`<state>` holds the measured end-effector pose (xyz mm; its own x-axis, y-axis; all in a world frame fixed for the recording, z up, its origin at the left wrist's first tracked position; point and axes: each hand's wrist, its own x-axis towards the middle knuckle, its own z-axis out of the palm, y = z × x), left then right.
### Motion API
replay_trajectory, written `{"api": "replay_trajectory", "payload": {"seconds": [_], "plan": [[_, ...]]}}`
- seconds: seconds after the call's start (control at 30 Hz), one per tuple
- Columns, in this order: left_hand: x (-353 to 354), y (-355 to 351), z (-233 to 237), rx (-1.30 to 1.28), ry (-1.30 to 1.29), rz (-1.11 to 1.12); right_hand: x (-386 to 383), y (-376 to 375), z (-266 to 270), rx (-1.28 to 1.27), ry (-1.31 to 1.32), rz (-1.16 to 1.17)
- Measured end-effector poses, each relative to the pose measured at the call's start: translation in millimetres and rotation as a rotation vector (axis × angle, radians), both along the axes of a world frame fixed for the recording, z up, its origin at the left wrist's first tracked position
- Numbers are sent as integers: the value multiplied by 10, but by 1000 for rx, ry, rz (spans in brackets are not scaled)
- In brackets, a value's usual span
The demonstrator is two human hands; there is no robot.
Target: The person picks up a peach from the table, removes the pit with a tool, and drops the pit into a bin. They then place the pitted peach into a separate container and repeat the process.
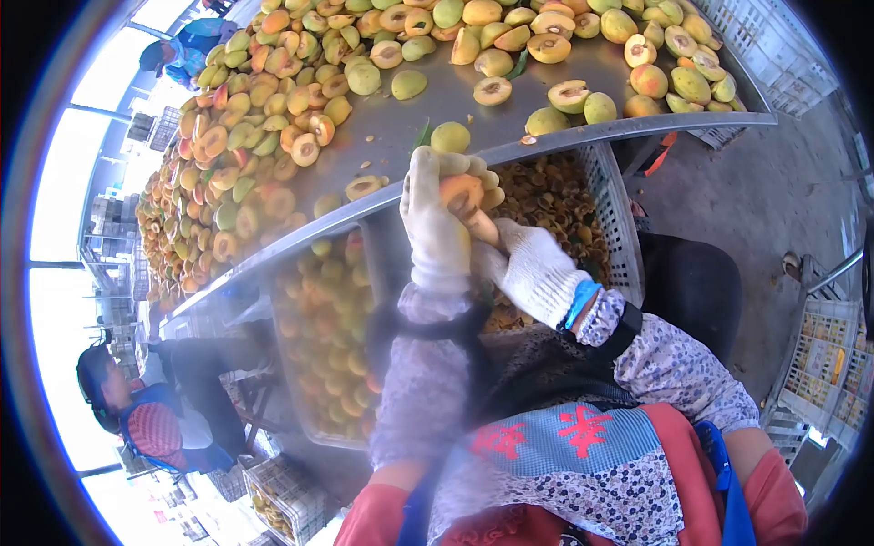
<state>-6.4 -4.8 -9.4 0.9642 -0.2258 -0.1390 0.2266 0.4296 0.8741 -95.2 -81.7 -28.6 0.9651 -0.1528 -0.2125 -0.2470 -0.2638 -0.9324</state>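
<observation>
My left hand (431,214), in a white knit glove, is closed around a peach half (462,194) at the metal table's front edge. The cut orange face is turned toward my right hand (537,273), also gloved. Those fingers are wrapped round a short wood-coloured tool (483,227) that meets the fruit; its working end is hidden. Just beyond my left fingers a whole-looking green-yellow peach (450,137) lies on the table. Below my hands stands a crate (608,196) holding many brown peach pits (551,196).
Heaps of halved peaches (273,118) cover much of the metal table (410,114). Under its edge a bin of peaches (332,337) stands left of my arms. A seated person (164,409) is at the left, another person (187,50) farther back. Stacked crates (824,364) stand at right.
</observation>
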Motion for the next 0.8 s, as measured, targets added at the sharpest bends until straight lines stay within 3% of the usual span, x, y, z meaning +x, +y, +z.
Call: {"api": "replay_trajectory", "payload": {"seconds": [0.07, 0.1, 0.17, 0.2, 0.23, 0.3, 0.33, 0.37, 0.43, 0.5, 0.53, 0.6, 0.7, 0.77, 0.8], "plan": [[58, 45, -18, 35, -22, -43, -7, -52, 37, -347, -45, 22], [84, 69, -20, 38, -28, -41, -20, -50, 40, -344, -52, 23], [114, 119, -23, 38, -75, -203, -74, -40, 38, 106, -148, 26], [114, 114, -18, 14, -35, -206, -90, -101, 186, 489, 145, 122], [116, 108, 0, -27, 49, -240, -112, -106, 218, 700, 358, 111], [136, 148, -41, -21, 66, -262, -90, -112, 408, 916, 512, 132], [139, 178, -29, -150, 107, -326, -82, -172, 417, 980, 553, 175], [159, 191, -66, -187, 69, -342, -74, -164, 427, 971, 570, 152], [167, 180, 56, -31, 4, -296, -64, -68, 449, 526, 402, 106], [154, 148, 1, -19, 6, -297, -78, -75, 399, 470, 380, 121], [167, 137, -18, -46, 5, -320, -80, -87, 401, 468, 380, 134], [133, 160, 46, -90, 27, -392, -101, -123, 435, 877, 605, 129], [155, 127, 12, -276, 136, -351, -98, -116, 299, 962, 554, 132], [176, 130, -55, -309, 185, -351, -99, -89, 239, 915, 552, 92], [178, 140, -55, -371, 217, -331, -89, -87, 230, 742, 481, 116]]}}
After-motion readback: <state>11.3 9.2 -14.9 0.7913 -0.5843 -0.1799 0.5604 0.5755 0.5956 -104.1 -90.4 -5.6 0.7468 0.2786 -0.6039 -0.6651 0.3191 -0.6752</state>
